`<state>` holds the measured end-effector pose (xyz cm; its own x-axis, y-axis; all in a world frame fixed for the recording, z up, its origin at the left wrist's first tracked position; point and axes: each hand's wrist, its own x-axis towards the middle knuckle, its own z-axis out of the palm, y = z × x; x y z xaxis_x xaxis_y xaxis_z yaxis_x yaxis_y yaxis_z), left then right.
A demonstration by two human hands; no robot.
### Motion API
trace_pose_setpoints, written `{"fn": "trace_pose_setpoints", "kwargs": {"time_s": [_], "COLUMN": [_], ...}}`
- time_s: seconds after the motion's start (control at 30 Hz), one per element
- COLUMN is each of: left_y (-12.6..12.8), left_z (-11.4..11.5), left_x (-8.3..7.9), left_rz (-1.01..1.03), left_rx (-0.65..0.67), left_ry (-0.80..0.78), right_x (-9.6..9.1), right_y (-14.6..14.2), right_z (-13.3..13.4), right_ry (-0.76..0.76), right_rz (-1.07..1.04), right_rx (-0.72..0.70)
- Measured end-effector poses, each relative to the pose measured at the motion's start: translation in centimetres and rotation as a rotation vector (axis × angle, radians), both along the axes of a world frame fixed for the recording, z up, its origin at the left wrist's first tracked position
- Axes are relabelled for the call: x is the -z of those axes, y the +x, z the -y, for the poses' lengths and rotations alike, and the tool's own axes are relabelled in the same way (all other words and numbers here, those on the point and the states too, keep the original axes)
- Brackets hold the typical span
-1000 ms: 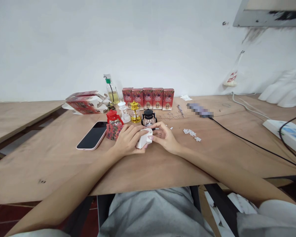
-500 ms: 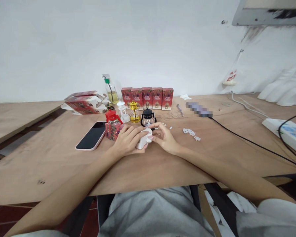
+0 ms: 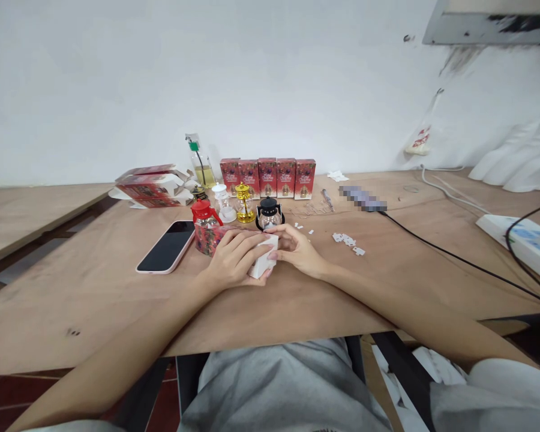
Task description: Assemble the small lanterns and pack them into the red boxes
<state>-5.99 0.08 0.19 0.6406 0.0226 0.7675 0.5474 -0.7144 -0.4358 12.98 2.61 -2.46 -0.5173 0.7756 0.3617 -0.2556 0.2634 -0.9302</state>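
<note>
My left hand [image 3: 234, 258] is wrapped round a small cardboard box [image 3: 264, 259], of which a white face shows. On the box's right side, my right hand [image 3: 299, 253] grips the edge with thumb and bent fingers. Much of the box is hidden behind the fingers. Just behind my hands stands a black mini lantern [image 3: 269, 214]. To the left is a red mini lantern [image 3: 203, 217], its lower part behind a red printed piece [image 3: 206, 240]. White [image 3: 224, 204] and gold [image 3: 243, 204] mini lanterns stand farther back.
Several red printed boxes [image 3: 267, 177] line the wall. A phone [image 3: 166, 247] lies at left, near opened cartons [image 3: 153, 186] and a pump bottle [image 3: 202, 168]. Small white tags [image 3: 347, 241], a black cable [image 3: 450, 255] and a power strip [image 3: 522, 246] are at right.
The box has turned slightly in my hands. Its white end, which had an open flap at the upper right, now looks flat, with my right thumb pressed on its edge.
</note>
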Motion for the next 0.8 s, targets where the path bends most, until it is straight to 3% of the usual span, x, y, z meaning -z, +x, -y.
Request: {"fn": "trace_pose_setpoints", "kwargs": {"time_s": [0.17,0.4,0.5,0.57,0.7,0.8], "left_y": [0.3,2.0,2.6,2.2,0.6,0.1], "left_z": [0.4,2.2,2.5,2.2,1.3,0.6], "left_x": [0.5,0.8,1.0,1.5,1.7,0.9], "left_rz": [0.023,-0.275,-0.291,-0.197,0.201,0.436], "left_rx": [0.157,0.453,0.593,0.518,0.031,-0.096], "left_ry": [0.021,-0.140,-0.112,-0.074,-0.118,-0.200], "right_x": [-0.4,-1.5,-1.7,-1.8,-1.7,-1.6], "right_y": [0.0,0.0,0.1,0.1,0.7,1.6], "right_z": [0.3,1.4,1.8,1.9,0.9,-0.6], "right_ry": [-0.221,-0.277,-0.292,-0.219,0.008,0.138], "right_rz": [-0.042,-0.066,-0.018,-0.041,-0.199,-0.194], "right_rx": [-0.245,-0.253,-0.233,-0.106,0.288,0.513]}}
